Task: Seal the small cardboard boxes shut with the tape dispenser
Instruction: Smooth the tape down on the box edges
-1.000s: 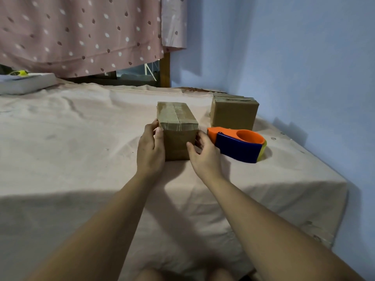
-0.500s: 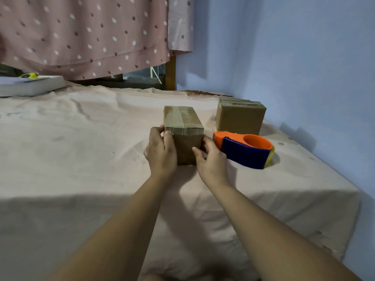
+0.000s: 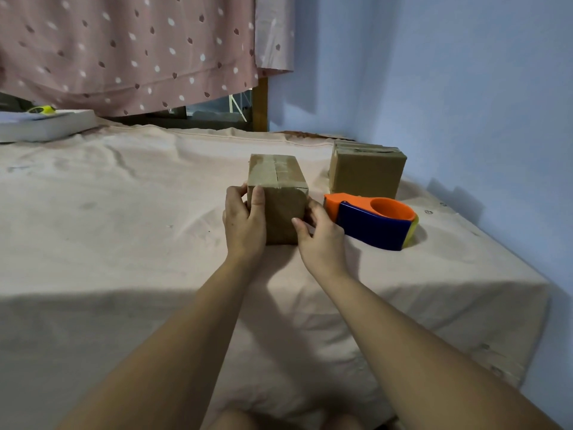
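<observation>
Hands grip the taped cardboard box (image 3: 280,193) on the sheet (image 3: 124,212), left hand (image 3: 245,226) and right hand (image 3: 322,240) curling fingers round opposite sides, tape dispenser (image 3: 372,223) just right of it.

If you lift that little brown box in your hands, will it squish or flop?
Probably not. The cardboard box has square, sharp edges under the left hand and right hand, so it looks stiff. Tape covers its top seam, so the flaps should stay shut. It stands flat on the cloth, so it likely won't roll.
</observation>
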